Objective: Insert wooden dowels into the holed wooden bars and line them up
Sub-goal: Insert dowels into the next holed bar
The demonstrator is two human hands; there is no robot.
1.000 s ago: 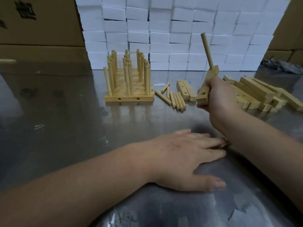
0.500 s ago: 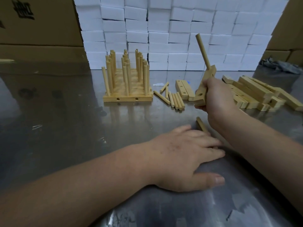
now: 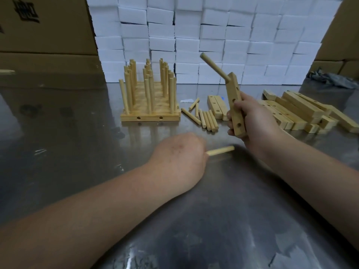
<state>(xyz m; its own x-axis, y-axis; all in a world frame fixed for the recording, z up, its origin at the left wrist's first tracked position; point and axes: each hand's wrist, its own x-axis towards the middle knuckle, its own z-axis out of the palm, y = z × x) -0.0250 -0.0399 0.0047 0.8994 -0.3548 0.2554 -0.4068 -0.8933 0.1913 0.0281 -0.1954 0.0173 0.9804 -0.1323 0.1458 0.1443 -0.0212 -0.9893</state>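
The right hand is closed around the lower half of a holed bar and holds it nearly upright above the table, with the bar's bottom end showing below the fingers. Near the bar's top end, an inserted dowel sits in one of the holes and juts up and to the left; the other holes on the visible face are bare. The left hand is low over the metal table, knuckles up, with its fingers curled under round a single dowel. The free end of that dowel pokes out to the right, towards the right wrist. Beyond the hands, a small bunch of loose dowels lies on the table, and just behind them is a pair of bars lying flat side by side. To their left stands the finished block, bars lined up against one another with their dowels upright in rows. On the right, a pile of bars lies heaped at mixed angles. A wall of white foam blocks closes the back, with cardboard boxes at the left.
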